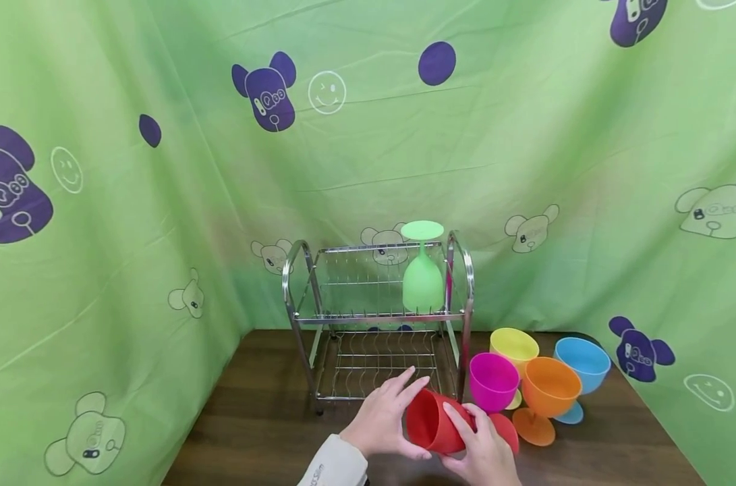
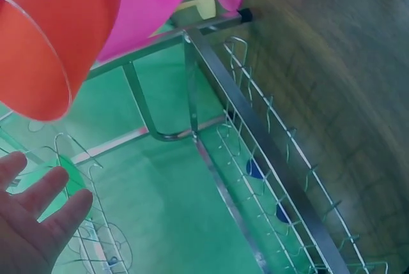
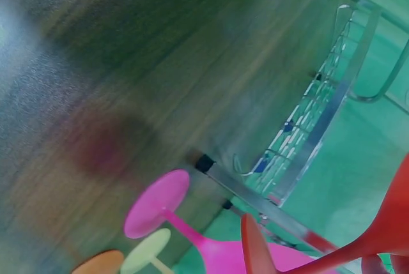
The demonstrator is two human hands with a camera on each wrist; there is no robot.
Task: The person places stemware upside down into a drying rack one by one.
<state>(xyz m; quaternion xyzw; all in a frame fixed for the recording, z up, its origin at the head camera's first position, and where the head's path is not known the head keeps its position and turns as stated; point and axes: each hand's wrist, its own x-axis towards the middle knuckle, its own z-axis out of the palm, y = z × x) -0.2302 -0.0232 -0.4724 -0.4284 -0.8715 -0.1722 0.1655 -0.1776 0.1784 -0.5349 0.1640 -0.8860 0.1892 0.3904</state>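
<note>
My right hand [image 1: 486, 451] grips a red plastic goblet [image 1: 425, 422] by its bowl, fingers and thumb round the outside. The goblet lies tilted in the air, its mouth facing left and its round foot to the right. Facing that mouth is my left hand [image 1: 382, 418], fingers spread apart and thumb low near the rim. In the left wrist view its fingers [image 2: 64, 213] stand away from the red bowl. Just beyond both hands is a two-tier metal dish rack [image 1: 368, 318]. A light green goblet [image 1: 422, 283] stands upside down on its upper tier, at the right end.
Right of the rack, a magenta goblet [image 1: 493, 382], a yellow goblet [image 1: 513, 344], an orange goblet [image 1: 551, 386] and a blue goblet [image 1: 583, 364] stand upright, close together. The dark wooden table [image 1: 246, 432] meets a patterned green cloth [image 1: 343, 175] at its back and sides.
</note>
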